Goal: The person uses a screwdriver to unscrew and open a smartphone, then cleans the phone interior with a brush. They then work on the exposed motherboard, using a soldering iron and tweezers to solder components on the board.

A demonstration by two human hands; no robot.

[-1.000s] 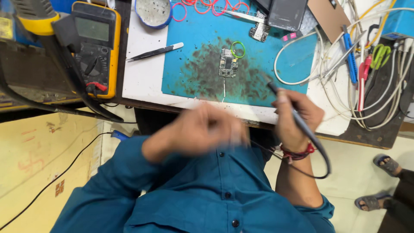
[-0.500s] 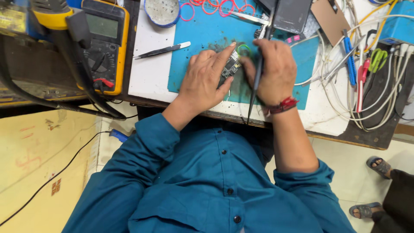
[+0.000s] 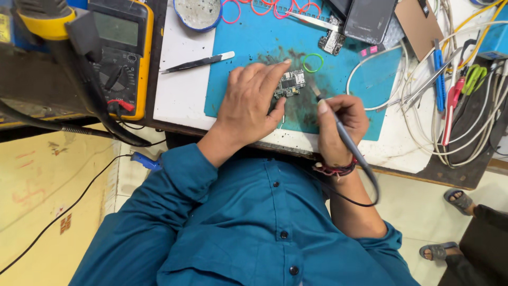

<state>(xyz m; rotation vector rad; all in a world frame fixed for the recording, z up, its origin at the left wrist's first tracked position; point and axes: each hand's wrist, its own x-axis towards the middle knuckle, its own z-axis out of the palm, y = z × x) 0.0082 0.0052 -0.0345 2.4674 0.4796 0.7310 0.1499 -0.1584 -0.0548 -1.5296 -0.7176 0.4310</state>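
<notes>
A small green circuit board (image 3: 290,83) lies on the stained blue work mat (image 3: 254,42). My left hand (image 3: 248,103) rests flat on the mat with its fingertips pressing the board's left edge. My right hand (image 3: 338,124) grips a grey soldering iron (image 3: 338,130) like a pen, its tip (image 3: 313,87) just right of the board. The iron's black cord loops down past my wrist, which wears a red thread band.
A yellow multimeter (image 3: 119,50) sits at the left, tweezers (image 3: 198,62) beside the mat, a round dish (image 3: 198,11) and red rubber bands (image 3: 264,8) at the back. A phone (image 3: 368,18), another board (image 3: 332,41), white cables (image 3: 423,85) and hand tools (image 3: 455,98) crowd the right. Another person's sandalled feet (image 3: 450,222) show at lower right.
My left hand came from my chest onto the mat and settled on the board. My right hand brought the iron over the board, then drew back to its right side.
</notes>
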